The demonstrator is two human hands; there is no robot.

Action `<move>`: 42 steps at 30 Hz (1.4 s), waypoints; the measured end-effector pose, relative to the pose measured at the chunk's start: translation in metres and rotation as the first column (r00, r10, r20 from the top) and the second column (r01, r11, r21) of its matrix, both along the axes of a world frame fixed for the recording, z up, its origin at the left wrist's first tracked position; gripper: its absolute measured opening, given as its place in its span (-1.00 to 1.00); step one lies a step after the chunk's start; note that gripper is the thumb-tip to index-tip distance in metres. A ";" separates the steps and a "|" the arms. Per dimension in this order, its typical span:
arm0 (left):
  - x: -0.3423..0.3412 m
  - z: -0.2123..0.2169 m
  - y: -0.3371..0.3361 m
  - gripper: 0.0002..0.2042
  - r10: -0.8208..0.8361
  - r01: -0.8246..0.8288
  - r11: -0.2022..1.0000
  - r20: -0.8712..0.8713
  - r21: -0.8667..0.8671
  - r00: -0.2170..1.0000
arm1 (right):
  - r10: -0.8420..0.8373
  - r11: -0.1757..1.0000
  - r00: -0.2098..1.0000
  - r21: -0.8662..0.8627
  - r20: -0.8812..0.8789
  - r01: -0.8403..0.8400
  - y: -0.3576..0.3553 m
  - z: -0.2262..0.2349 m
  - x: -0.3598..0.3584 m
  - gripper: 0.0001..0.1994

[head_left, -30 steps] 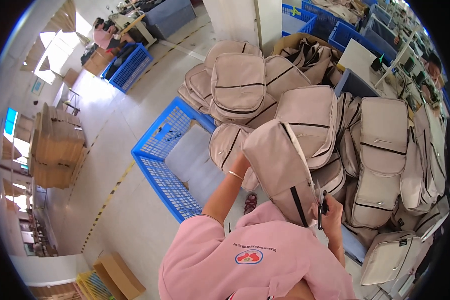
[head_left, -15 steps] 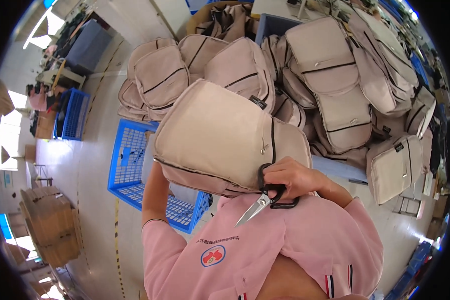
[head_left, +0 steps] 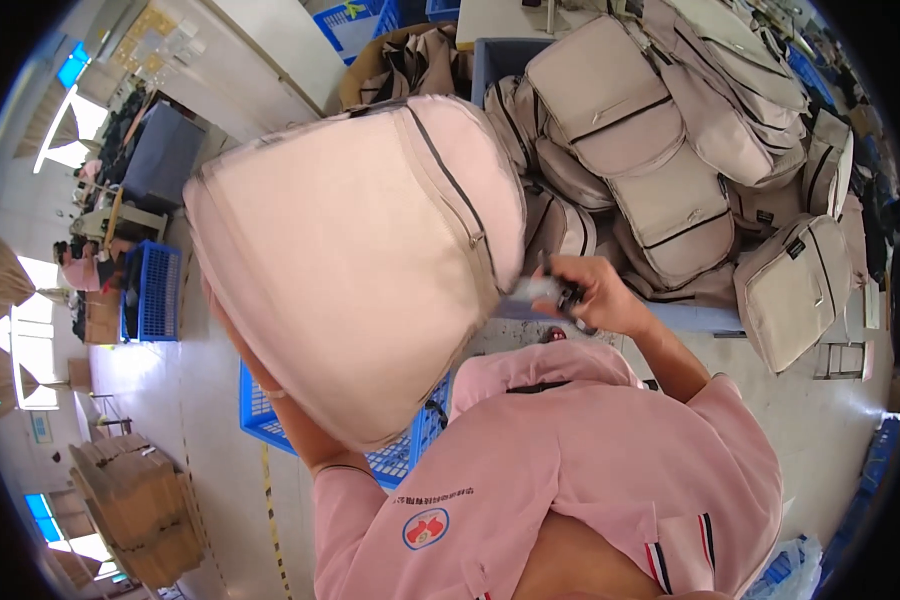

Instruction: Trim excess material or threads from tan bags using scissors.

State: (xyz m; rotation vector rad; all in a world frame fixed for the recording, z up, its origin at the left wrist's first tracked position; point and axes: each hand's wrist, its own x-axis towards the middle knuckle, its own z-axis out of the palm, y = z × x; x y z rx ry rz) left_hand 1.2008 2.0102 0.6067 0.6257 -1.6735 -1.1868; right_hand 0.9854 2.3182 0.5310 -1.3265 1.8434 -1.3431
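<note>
A beige-and-pink backpack (head_left: pixel 340 270) with black zipper trim is held up in front of me, tilted, its flat panel facing me. My left forearm (head_left: pixel 305 425) runs up behind its lower left side. My left hand is hidden behind the bag, which rests on that arm and hand. My right hand (head_left: pixel 604 288) is closed around the black handles of scissors (head_left: pixel 572 294). The blades, blurred by motion, point left at the bag's lower right edge; whether they touch it I cannot tell.
Similar backpacks (head_left: pixel 670 225) are heaped at the right in and over a grey-blue bin (head_left: pixel 500 62). Under the held bag stands a blue plastic basket (head_left: pixel 260 410). Flattened cardboard (head_left: pixel 135 510) is stacked at the lower left, with another blue crate (head_left: pixel 155 290) farther off.
The backpack has swung up and left and turned, now covering the bags behind it. My right hand has moved up with the scissors, whose blades swung from down-left to left.
</note>
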 end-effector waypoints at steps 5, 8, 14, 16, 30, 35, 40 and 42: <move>-0.020 -0.061 0.068 -0.88 -0.105 0.171 0.961 0.287 -0.215 0.952 | -0.255 0.889 0.732 -0.143 0.632 0.434 -0.010 -0.015 -0.005 -0.79; -0.011 -0.169 0.121 -0.84 -0.245 0.249 0.967 0.467 0.053 0.850 | -0.205 0.862 0.664 -0.190 0.719 0.471 -0.029 -0.034 -0.004 -0.77; 0.004 -0.166 0.134 -0.73 -0.512 0.421 0.841 0.250 0.339 0.822 | -0.262 0.929 0.731 -0.040 0.630 0.368 -0.031 -0.076 -0.009 -0.83; 0.008 -0.161 0.112 -0.65 -0.402 0.375 0.631 -0.128 0.679 0.907 | -0.274 0.944 0.765 0.013 0.583 0.329 -0.033 -0.076 -0.002 -0.82; -0.060 -0.132 0.086 -0.74 -0.499 0.385 0.689 0.015 0.614 0.867 | -0.437 0.897 0.885 0.008 0.161 0.442 -0.068 -0.016 -0.036 -0.67; -0.067 -0.138 0.106 -0.73 -0.504 0.401 0.735 0.045 0.548 0.863 | -0.502 0.862 0.861 0.027 -0.079 0.506 -0.089 -0.009 -0.042 -0.67; -0.066 -0.144 0.108 -0.71 -0.521 0.408 0.712 0.040 0.571 0.853 | -0.579 0.815 0.798 0.109 0.164 0.569 -0.061 -0.016 -0.052 -0.69; -0.061 -0.152 0.109 -0.70 -0.516 0.411 0.700 0.015 0.584 0.856 | -0.575 0.801 0.818 0.190 -0.016 0.567 -0.032 -0.007 -0.040 -0.64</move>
